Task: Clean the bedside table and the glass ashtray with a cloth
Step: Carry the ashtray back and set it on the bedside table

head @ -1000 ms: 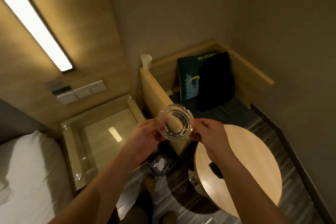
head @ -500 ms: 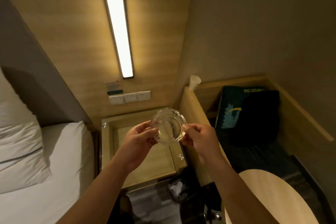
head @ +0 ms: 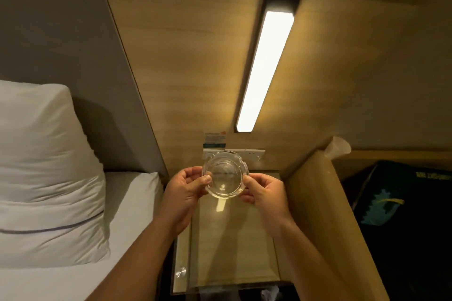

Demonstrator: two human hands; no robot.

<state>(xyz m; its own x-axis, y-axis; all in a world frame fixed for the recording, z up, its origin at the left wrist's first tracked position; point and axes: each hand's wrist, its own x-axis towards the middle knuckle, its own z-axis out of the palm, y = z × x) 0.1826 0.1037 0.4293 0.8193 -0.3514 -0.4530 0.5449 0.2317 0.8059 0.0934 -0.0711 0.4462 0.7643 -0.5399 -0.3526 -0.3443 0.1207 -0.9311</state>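
A round clear glass ashtray (head: 225, 175) is held up in the air, tilted toward me, above the far part of the bedside table (head: 234, 247). My left hand (head: 187, 190) pinches its left rim with thumb and fingers. On the other side, my right hand (head: 263, 190) pinches the right rim. The bedside table has a wooden top under a glass sheet that reflects the wall lamp. No cloth is in view.
A bed with a white pillow (head: 41, 154) lies to the left. A wooden partition (head: 322, 215) rises right of the table, with a paper cup (head: 338, 148) on top. Wall switches (head: 249, 154) and a lit strip lamp (head: 265, 71) are behind. A dark cushion (head: 403, 203) sits far right.
The view has swung left from the round table and bench to the bedside table and bed. Both hands kept hold of the ashtray, which is now over the bedside table.
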